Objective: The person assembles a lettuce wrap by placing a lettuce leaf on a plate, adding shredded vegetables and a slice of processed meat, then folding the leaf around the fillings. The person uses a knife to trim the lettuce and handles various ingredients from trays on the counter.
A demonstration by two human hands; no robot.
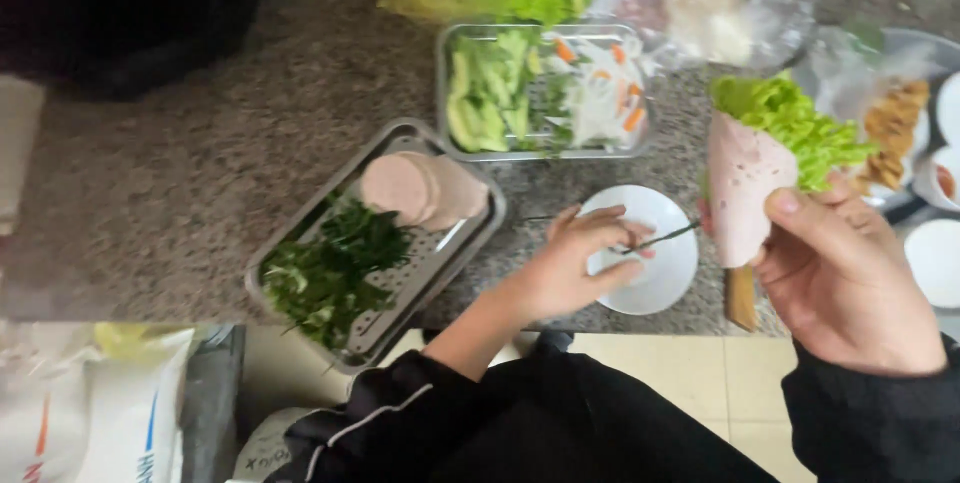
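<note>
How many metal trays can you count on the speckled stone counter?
2. The perforated metal tray with dark herbs and pink sliced sausage sits near the counter's front edge; the metal tray with cucumber and shredded vegetables lies behind it. Bags at the back may hide others.

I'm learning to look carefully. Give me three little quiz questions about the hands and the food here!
1. True or false: the right hand holds a cone of pink sliced meat wrapped round green lettuce.
2. What does the left hand pinch above the white bowl? A) a carrot stick B) a thin green stem C) a spoon
3. Fill in: the round pink meat slices lie in a metal tray beside dark green ____.

Key: 1 true. 2 B. 3 herbs.
</note>
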